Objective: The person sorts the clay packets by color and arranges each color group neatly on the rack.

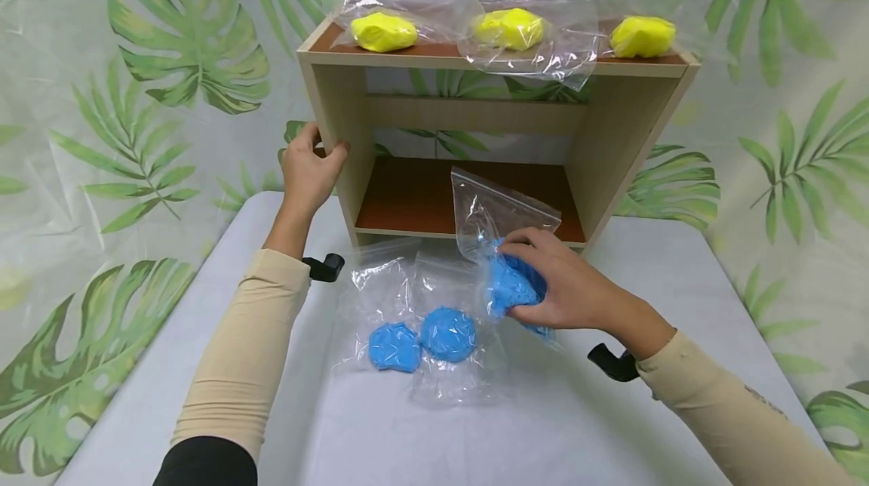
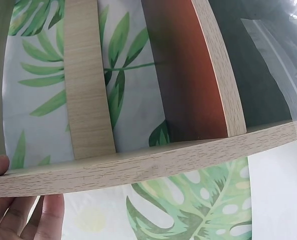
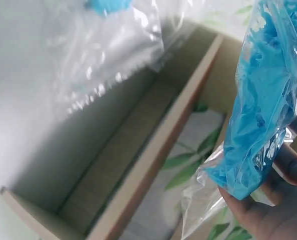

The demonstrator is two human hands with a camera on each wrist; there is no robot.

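My right hand (image 1: 570,286) grips a clear zip bag of blue clay (image 1: 511,282), lifted in front of the small wooden shelf (image 1: 444,63). In the right wrist view the fingers (image 3: 283,192) curl round the lower part of the blue lump through the plastic. My left hand (image 1: 308,169) holds the front edge of the shelf's left side panel (image 2: 148,167), thumb inside and fingers outside. Two more bagged lumps of blue clay, one angular (image 1: 395,347) and one round (image 1: 449,334), lie side by side on the white table before the shelf.
Along the shelf's top lie three bagged yellow lumps, left (image 1: 384,32), middle (image 1: 509,29) and right (image 1: 643,37). The middle bag hangs over the front edge. A reddish-brown lower board (image 1: 414,192) spans the shelf. Behind stands a leaf-print cloth (image 1: 190,33).
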